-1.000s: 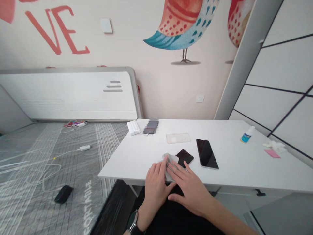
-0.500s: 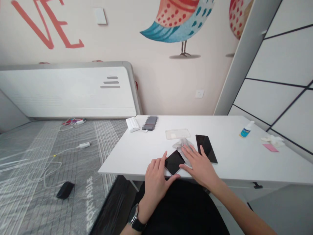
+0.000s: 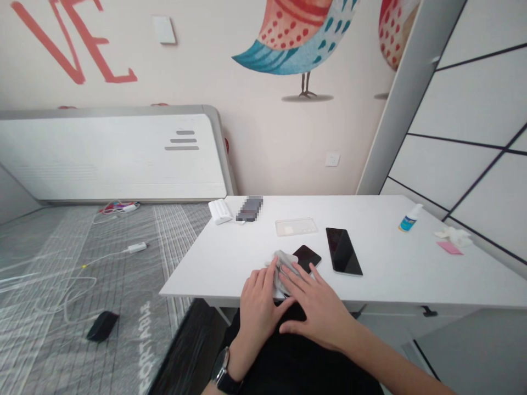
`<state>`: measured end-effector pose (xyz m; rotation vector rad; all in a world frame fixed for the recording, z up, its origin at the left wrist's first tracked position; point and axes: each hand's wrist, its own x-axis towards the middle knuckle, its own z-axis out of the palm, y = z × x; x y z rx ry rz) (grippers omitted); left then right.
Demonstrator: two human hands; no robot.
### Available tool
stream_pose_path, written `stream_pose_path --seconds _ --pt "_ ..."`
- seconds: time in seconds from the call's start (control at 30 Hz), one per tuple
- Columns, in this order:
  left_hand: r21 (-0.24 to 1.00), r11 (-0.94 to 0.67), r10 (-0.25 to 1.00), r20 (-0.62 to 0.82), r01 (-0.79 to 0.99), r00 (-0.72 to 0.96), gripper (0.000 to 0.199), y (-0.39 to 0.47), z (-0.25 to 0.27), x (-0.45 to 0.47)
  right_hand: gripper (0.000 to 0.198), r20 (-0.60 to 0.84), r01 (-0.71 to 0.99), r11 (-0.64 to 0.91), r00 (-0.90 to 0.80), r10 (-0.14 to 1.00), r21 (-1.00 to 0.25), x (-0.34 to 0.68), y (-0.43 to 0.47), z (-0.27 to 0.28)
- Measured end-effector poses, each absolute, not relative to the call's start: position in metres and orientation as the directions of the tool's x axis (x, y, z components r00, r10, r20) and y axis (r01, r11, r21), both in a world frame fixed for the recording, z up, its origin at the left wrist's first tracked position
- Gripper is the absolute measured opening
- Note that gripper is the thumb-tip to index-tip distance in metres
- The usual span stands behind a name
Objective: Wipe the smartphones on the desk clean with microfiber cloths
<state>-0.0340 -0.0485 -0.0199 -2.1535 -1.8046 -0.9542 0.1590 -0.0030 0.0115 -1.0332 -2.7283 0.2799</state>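
A black-screened phone (image 3: 308,257) lies aslant near the front edge of the white table. A crumpled light grey cloth (image 3: 282,259) covers its left part. My left hand (image 3: 259,303) is at the phone's left side, fingers along one edge and thumb at the near edge, steadying it. With outstretched fingers my right hand (image 3: 319,308) presses the cloth onto the screen; its thumb is apart, over my lap. To the right lies a larger black tablet (image 3: 344,252), touched by neither hand. Behind the phone is a clear phone case (image 3: 296,226).
A small spray bottle (image 3: 410,218) stands at the right, near white crumpled tissue (image 3: 456,236) and a pink slip (image 3: 449,248). At the back left are a white object (image 3: 220,211) and a pixelated dark device (image 3: 250,209). Left of the table is a plastic-covered bed (image 3: 123,285).
My right hand has slid the cloth leftward across the phone, from its upper right corner to its left side near my left fingers. The view has shifted slightly.
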Motion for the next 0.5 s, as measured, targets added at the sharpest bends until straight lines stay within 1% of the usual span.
stream_pose_path --seconds 0.07,0.1,0.13,0.17,0.23,0.27,0.3,0.37,0.4,0.43,0.47,0.5 --pt "0.266 -0.259 0.82 0.568 0.928 0.066 0.088 -0.049 -0.02 -0.034 0.082 0.133 0.705 0.671 -0.66 0.739 -0.229 0.159 0.0 0.014" --pt "0.268 -0.264 0.821 0.566 0.927 0.07 0.089 -0.049 -0.02 -0.034 0.081 0.141 0.744 0.631 -0.616 0.775 -0.222 0.159 0.001 0.016" --pt "0.268 -0.265 0.823 0.563 0.926 0.073 0.09 -0.049 -0.021 -0.034 0.083 0.147 0.755 0.616 -0.599 0.787 -0.225 0.16 0.001 0.017" --pt "0.264 -0.265 0.824 0.561 0.928 0.076 0.089 -0.049 -0.021 -0.035 0.088 0.148 0.731 0.638 -0.622 0.769 -0.242 0.161 0.001 0.017" --pt "0.253 -0.258 0.824 0.562 0.932 0.075 0.09 -0.049 -0.021 -0.035 0.097 0.126 0.607 0.736 -0.74 0.661 -0.298 0.163 -0.003 0.018" --pt "0.251 -0.256 0.822 0.564 0.934 0.074 0.091 -0.049 -0.021 -0.035 0.097 0.109 0.559 0.764 -0.78 0.616 -0.32 0.165 -0.004 0.018" --pt "0.253 -0.256 0.821 0.567 0.933 0.072 0.092 -0.049 -0.021 -0.035 0.093 0.094 0.553 0.766 -0.787 0.609 -0.328 0.166 -0.004 0.019" --pt "0.27 -0.262 0.824 0.563 0.927 0.068 0.094 -0.049 -0.021 -0.035 0.084 0.085 0.652 0.696 -0.709 0.7 -0.3 0.169 -0.003 0.02" --pt "0.281 -0.262 0.828 0.557 0.923 0.066 0.094 -0.049 -0.021 -0.035 0.082 0.093 0.705 0.651 -0.655 0.75 -0.281 0.169 -0.002 0.02" --pt "0.289 -0.261 0.833 0.549 0.921 0.064 0.092 -0.049 -0.02 -0.035 0.083 0.102 0.727 0.63 -0.629 0.77 -0.273 0.168 -0.002 0.02" --pt "0.296 -0.255 0.841 0.538 0.92 0.06 0.089 -0.049 -0.02 -0.034 0.085 0.108 0.71 0.646 -0.646 0.756 -0.281 0.167 -0.002 0.021" --pt "0.303 -0.247 0.848 0.527 0.92 0.053 0.088 -0.049 -0.02 -0.034 0.088 0.105 0.658 0.69 -0.696 0.71 -0.3 0.165 -0.003 0.021"
